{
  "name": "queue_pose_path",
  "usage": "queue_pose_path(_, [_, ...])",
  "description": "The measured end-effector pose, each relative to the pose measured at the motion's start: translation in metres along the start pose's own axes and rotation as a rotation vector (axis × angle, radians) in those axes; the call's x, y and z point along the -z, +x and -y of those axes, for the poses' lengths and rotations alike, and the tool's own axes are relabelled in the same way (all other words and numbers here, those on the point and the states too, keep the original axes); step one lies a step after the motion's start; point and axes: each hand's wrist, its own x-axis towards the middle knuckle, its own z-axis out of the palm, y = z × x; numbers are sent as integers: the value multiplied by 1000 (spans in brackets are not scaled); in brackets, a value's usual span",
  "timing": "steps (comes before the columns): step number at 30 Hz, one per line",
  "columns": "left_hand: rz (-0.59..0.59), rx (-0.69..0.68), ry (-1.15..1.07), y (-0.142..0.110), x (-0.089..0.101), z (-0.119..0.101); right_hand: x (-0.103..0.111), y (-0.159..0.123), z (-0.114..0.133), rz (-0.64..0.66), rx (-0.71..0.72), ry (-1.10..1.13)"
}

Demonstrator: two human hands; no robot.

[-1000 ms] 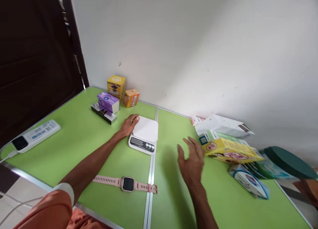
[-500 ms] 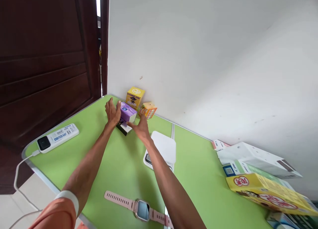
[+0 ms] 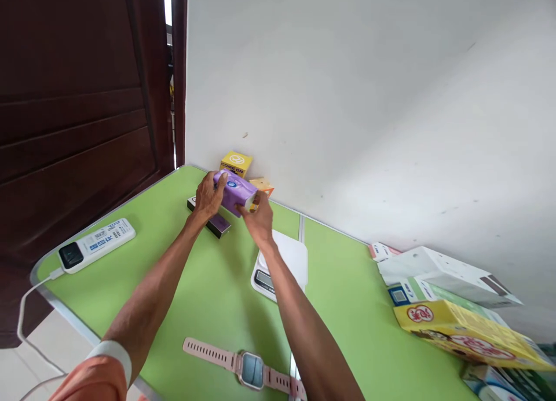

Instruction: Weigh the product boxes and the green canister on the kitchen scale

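Observation:
Between my two hands is a purple tissue pack (image 3: 238, 193), raised above the green table. My left hand (image 3: 211, 195) grips its left end, thumb on top. At its right end, my right hand (image 3: 259, 217) holds the corner between thumb and fingers. Below my left hand lies a slim black-and-white box (image 3: 218, 225), partly hidden by that hand. Behind the pack stand a yellow box (image 3: 236, 162) and a smaller orange box (image 3: 262, 185), both partly covered. A white kitchen scale (image 3: 290, 256) sits just right of my right hand, partly hidden by my forearm.
A white power bank-like device (image 3: 98, 244) with a cable lies at the left table edge. A pink-strapped smartwatch (image 3: 251, 369) lies near the front. Several cartons, including a yellow one (image 3: 469, 334), lie along the right side. A white wall (image 3: 347, 111) borders the table's back.
Both hands have closed on the purple tissue pack and lifted it off the black-and-white box, shifting it rightward. More of that box and of the scale's display now shows.

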Motion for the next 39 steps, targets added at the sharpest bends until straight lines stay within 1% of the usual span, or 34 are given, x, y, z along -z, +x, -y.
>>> queue_pose_path(3, [68, -94, -71, -20, -11, -31, 52, -15, 0, -64, 23, 63])
queue_pose_path(5, [145, -125, -146, -40, -25, -45, 87, -33, -8, -106, 20, 71])
queue_pose_path(7, [234, -130, -212, -62, -41, -54, 117, -54, -20, -138, -1, 60])
queue_pose_path(9, [307, -127, -251, -83, -56, -57, 138, -74, -35, -158, -39, 48])
queue_pose_path(12, [376, -133, -265, -105, -69, -58, 154, -97, -56, -165, -94, 66])
queue_pose_path(16, [422, -162, -269, -115, -71, -55, 156, -112, -71, -166, -111, 125])
queue_pose_path(18, [402, -162, -271, -116, -72, -49, 153, -117, -78, -164, -91, 142])
queue_pose_path(19, [381, -139, -280, -116, -73, -44, 150, -119, -82, -170, -84, 158])
queue_pose_path(20, [355, -95, -297, -117, -75, -38, 147, -122, -87, -186, -88, 184])
queue_pose_path(22, [321, 42, -361, -117, -82, -22, 140, -126, -98, -234, -135, 260])
queue_pose_path(25, [338, 241, -510, -118, -97, 0, 130, -131, -113, -295, -221, 361])
queue_pose_path(28, [373, 321, -637, -120, -108, 14, 124, -133, -118, -287, -222, 379])
queue_pose_path(32, [406, 375, -721, -125, -113, 18, 122, -134, -116, -270, -202, 387])
queue_pose_path(36, [418, 412, -796, -129, -110, 13, 120, -135, -115, -303, -231, 481])
queue_pose_path(39, [414, 414, -816, -129, -107, 9, 120, -135, -118, -312, -237, 489])
